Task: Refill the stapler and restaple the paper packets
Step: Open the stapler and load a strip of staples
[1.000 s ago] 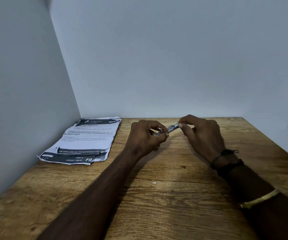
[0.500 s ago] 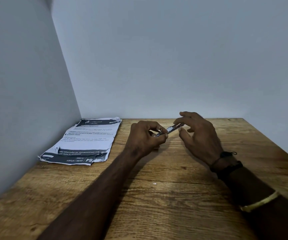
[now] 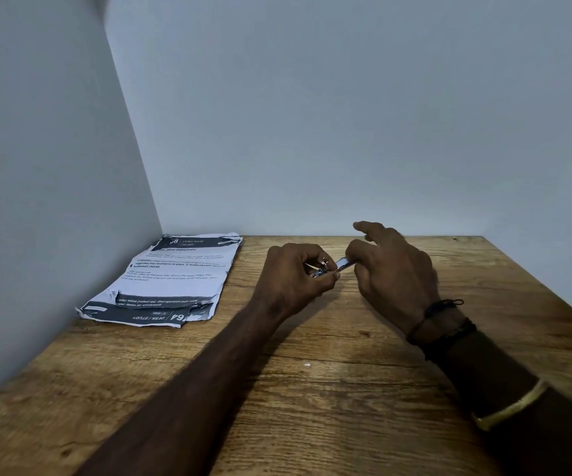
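Stapler point(image 3: 333, 266), small and of shiny metal, is being held just above the wooden table point(image 3: 312, 424), towards its far middle, with its right end tilting upward. The left hand point(image 3: 294, 280) is gripping the left end, fingers curled round it. The right hand point(image 3: 394, 273) is pinching the right end between a bent finger and the thumb, its index finger sticking out straight, clear of the metal. The paper packets point(image 3: 171, 280) are lying flat at the far left, against the wall, well apart from the hands. A tiny bright scrap point(image 3: 307, 364) is lying on the table nearer, between the forearms.
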`<action>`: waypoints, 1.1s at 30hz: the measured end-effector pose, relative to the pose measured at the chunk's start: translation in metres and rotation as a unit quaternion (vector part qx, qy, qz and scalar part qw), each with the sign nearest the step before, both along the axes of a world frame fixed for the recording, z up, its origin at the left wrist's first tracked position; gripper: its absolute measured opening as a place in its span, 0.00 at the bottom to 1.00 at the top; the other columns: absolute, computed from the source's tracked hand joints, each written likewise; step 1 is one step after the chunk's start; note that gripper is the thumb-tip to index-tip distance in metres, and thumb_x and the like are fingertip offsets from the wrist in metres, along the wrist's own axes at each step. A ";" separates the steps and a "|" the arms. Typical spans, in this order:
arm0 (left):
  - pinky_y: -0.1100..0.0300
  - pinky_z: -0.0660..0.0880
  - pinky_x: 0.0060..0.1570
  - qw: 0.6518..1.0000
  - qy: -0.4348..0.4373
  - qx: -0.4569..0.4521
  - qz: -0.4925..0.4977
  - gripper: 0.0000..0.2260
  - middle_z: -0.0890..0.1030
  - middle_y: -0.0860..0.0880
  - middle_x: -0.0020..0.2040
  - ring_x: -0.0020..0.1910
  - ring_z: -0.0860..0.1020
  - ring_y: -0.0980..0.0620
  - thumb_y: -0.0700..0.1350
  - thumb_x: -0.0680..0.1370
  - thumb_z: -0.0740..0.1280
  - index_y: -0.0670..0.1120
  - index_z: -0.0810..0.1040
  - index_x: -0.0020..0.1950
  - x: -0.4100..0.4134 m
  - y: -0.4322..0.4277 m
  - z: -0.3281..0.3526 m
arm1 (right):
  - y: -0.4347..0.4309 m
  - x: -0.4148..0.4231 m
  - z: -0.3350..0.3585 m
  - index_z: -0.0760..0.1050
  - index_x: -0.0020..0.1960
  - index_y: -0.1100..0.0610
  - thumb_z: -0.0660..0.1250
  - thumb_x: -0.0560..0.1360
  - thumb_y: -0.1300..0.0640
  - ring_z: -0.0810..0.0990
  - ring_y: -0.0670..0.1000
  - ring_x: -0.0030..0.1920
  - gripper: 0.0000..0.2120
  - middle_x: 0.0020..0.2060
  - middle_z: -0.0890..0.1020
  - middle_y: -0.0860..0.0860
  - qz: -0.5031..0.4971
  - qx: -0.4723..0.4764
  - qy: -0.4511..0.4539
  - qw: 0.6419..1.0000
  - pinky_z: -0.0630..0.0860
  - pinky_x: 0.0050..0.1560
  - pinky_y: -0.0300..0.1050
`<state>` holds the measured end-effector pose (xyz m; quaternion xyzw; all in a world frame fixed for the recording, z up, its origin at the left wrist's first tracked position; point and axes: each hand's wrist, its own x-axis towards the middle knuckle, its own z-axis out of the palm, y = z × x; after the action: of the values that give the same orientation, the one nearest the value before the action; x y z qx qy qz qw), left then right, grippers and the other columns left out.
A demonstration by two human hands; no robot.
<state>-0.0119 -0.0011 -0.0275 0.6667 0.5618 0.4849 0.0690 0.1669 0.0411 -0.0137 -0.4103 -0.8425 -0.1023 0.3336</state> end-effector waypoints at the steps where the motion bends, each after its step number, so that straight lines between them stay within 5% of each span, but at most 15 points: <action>1: 0.55 0.82 0.35 1.000 0.002 -0.002 -0.001 0.03 0.83 0.58 0.31 0.30 0.83 0.58 0.45 0.70 0.79 0.49 0.87 0.41 0.001 -0.001 0.001 | 0.000 -0.002 -0.001 0.80 0.45 0.50 0.66 0.71 0.60 0.79 0.55 0.63 0.07 0.70 0.77 0.48 0.003 -0.006 0.008 1.000 0.77 0.41 0.48; 9: 0.57 0.82 0.35 1.000 0.000 -0.006 -0.001 0.03 0.83 0.57 0.30 0.30 0.83 0.57 0.44 0.70 0.79 0.48 0.87 0.41 0.002 -0.002 0.002 | 0.005 -0.003 -0.004 0.83 0.42 0.51 0.69 0.72 0.59 0.78 0.51 0.65 0.05 0.63 0.82 0.51 0.065 -0.101 0.194 0.974 0.75 0.61 0.49; 18: 0.51 0.83 0.36 1.000 -0.014 -0.019 0.004 0.05 0.85 0.53 0.33 0.29 0.82 0.58 0.46 0.69 0.79 0.48 0.86 0.42 0.002 0.001 0.001 | 0.009 -0.004 -0.001 0.86 0.38 0.50 0.75 0.71 0.56 0.78 0.42 0.64 0.04 0.49 0.83 0.40 0.091 -0.245 0.328 0.908 0.67 0.55 0.31; 20: 0.53 0.83 0.39 0.999 0.002 -0.037 0.014 0.06 0.86 0.52 0.34 0.30 0.81 0.59 0.47 0.69 0.80 0.49 0.86 0.42 0.002 0.000 0.001 | 0.013 0.000 0.003 0.86 0.38 0.51 0.75 0.70 0.56 0.78 0.43 0.65 0.03 0.53 0.85 0.46 0.103 -0.278 0.359 0.885 0.70 0.64 0.40; 23: 0.55 0.81 0.43 0.995 0.050 -0.078 0.021 0.06 0.86 0.52 0.37 0.36 0.84 0.56 0.47 0.68 0.80 0.48 0.86 0.42 0.002 -0.001 0.001 | 0.016 0.008 0.006 0.86 0.37 0.53 0.76 0.68 0.57 0.77 0.44 0.66 0.02 0.55 0.86 0.50 0.083 -0.322 0.332 0.882 0.70 0.66 0.50; 29: 0.57 0.81 0.39 0.987 0.101 -0.121 0.018 0.07 0.85 0.55 0.34 0.35 0.82 0.61 0.50 0.66 0.81 0.50 0.85 0.37 0.007 -0.005 -0.003 | 0.011 0.020 0.008 0.82 0.29 0.57 0.77 0.66 0.57 0.77 0.52 0.37 0.09 0.33 0.81 0.54 0.046 -0.453 0.182 0.872 0.73 0.38 0.47; 33: 0.55 0.81 0.41 0.980 0.140 -0.140 0.007 0.07 0.85 0.55 0.35 0.37 0.82 0.61 0.51 0.66 0.81 0.51 0.86 0.39 0.008 -0.003 -0.005 | 0.010 0.019 0.005 0.77 0.23 0.56 0.78 0.65 0.57 0.75 0.54 0.34 0.15 0.28 0.78 0.52 -0.011 -0.460 0.117 0.880 0.72 0.37 0.49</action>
<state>-0.0036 -0.0041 -0.0327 0.7077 0.6330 0.3037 0.0786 0.1863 0.0510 -0.0084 -0.5362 -0.7449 0.3416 0.2023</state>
